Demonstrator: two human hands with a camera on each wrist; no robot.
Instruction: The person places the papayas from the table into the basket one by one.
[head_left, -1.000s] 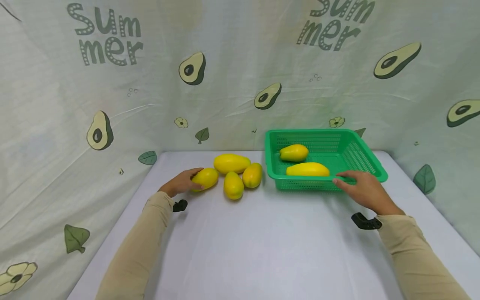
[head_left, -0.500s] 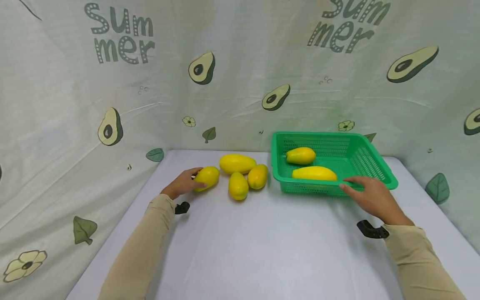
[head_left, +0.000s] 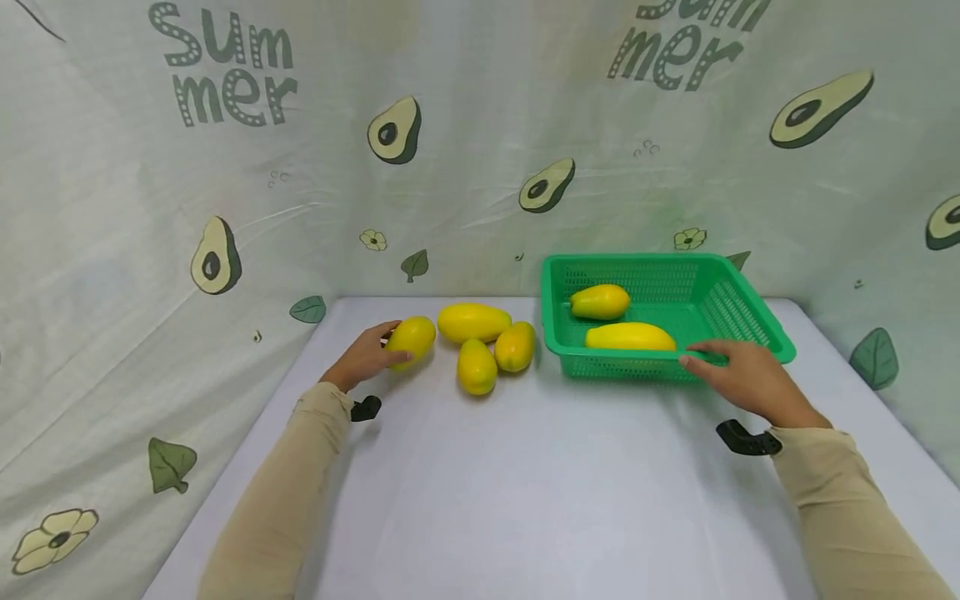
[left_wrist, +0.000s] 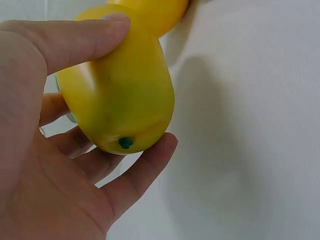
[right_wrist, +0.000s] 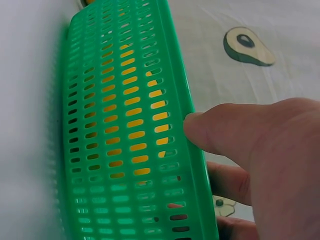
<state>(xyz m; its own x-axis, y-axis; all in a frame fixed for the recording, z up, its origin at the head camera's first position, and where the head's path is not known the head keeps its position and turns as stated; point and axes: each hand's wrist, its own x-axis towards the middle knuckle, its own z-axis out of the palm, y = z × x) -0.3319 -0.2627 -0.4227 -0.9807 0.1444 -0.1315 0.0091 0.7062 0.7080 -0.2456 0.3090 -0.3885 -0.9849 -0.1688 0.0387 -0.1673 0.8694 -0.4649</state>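
My left hand [head_left: 366,357] grips a yellow papaya [head_left: 412,342] at the left of the table. In the left wrist view, thumb and fingers wrap this papaya [left_wrist: 125,95], its dark green stem end faces the camera, and a shadow lies apart on the cloth. Three more papayas lie just right of it: a long one [head_left: 472,322], a short one [head_left: 477,368] and an orange-tinged one [head_left: 515,347]. On the right, my right hand [head_left: 742,377] pinches the front rim of a green basket [head_left: 622,365]; the right wrist view shows the thumb outside its rim [right_wrist: 182,85] and fingers behind.
Inside the basket lie two papayas, a small one [head_left: 600,302] at the back left and a long one [head_left: 630,337] along the front wall. A white cloth covers the table [head_left: 525,492]. Behind it hangs a printed curtain [head_left: 465,208].
The papaya in my left hand has risen slightly and tilted more upright. My right hand stays on the basket rim. The whole view has shifted a little with the head.
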